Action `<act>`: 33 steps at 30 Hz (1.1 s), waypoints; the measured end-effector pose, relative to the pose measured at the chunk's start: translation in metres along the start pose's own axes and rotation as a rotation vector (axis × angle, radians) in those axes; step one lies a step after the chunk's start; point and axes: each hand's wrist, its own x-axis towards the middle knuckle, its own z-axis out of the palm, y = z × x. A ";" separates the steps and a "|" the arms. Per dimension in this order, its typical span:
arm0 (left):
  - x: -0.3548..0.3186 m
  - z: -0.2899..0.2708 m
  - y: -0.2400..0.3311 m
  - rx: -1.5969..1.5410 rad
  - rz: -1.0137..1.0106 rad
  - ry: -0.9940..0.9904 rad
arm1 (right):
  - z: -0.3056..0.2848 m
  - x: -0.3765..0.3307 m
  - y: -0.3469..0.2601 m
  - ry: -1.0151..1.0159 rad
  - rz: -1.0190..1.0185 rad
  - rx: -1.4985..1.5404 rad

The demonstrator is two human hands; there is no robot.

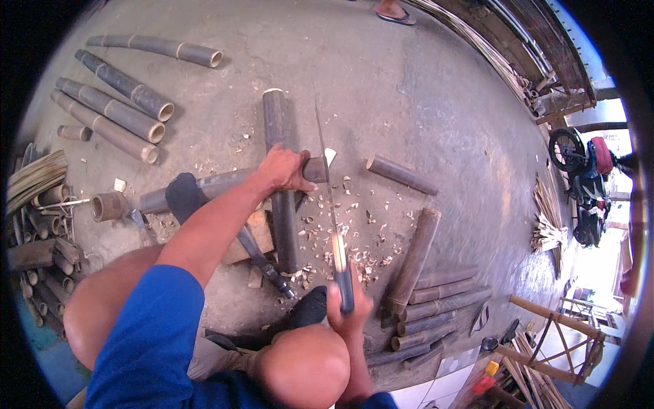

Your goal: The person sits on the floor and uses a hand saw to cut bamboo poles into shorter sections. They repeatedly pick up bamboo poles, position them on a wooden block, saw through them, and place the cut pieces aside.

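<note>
A dark bamboo pole [228, 185] lies crosswise on top of another bamboo pole [286, 232] that points away from me. My left hand [284, 168] wraps over the crosswise pole near its right end, thumb toward the cut end. A handsaw [332, 211] with a long thin blade stands against that end, and my right hand [349, 300] is closed around its dark handle. Under a dark covering, my left foot [182, 196] presses on the crosswise pole. Below my left forearm lies a dark-handled tool [262, 262], its far part hidden, beside a wooden block [252, 237].
Pale chips [354, 235] litter the floor. Several bamboo lengths [112, 109] lie at far left, and a stack [436, 307] sits at lower right beside a loose piece [402, 175]. A bamboo pile [51, 273] stands left. Motorcycles [586, 184] and another person's sandalled foot [394, 11] are farther off.
</note>
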 end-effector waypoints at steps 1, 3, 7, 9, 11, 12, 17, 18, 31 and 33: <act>0.001 0.001 0.002 -0.006 -0.043 -0.019 | -0.013 -0.019 0.000 -0.027 0.019 0.001; 0.002 0.003 0.005 -0.003 -0.124 -0.058 | -0.022 -0.032 0.001 -0.050 0.032 0.012; -0.006 0.007 0.011 -0.069 -0.123 0.044 | 0.012 0.030 0.002 -0.076 0.083 0.037; -0.008 0.005 0.011 -0.082 -0.115 0.053 | 0.035 0.066 -0.001 -0.072 0.114 0.070; -0.008 0.004 0.009 -0.072 -0.088 0.090 | 0.040 0.071 0.000 -0.014 -0.020 0.131; -0.007 0.004 0.008 -0.069 -0.071 0.112 | 0.036 0.057 -0.001 -0.008 0.034 0.066; 0.001 0.005 0.007 -0.083 -0.178 -0.018 | -0.027 -0.041 0.004 -0.073 0.077 0.042; 0.000 0.005 0.008 -0.070 -0.184 -0.020 | -0.025 -0.037 0.005 -0.075 0.076 0.048; 0.000 -0.007 0.011 -0.059 -0.194 -0.067 | -0.028 -0.043 0.001 -0.039 -0.009 0.038; -0.001 -0.005 0.012 -0.060 -0.192 -0.048 | -0.023 -0.028 0.001 -0.087 0.003 -0.001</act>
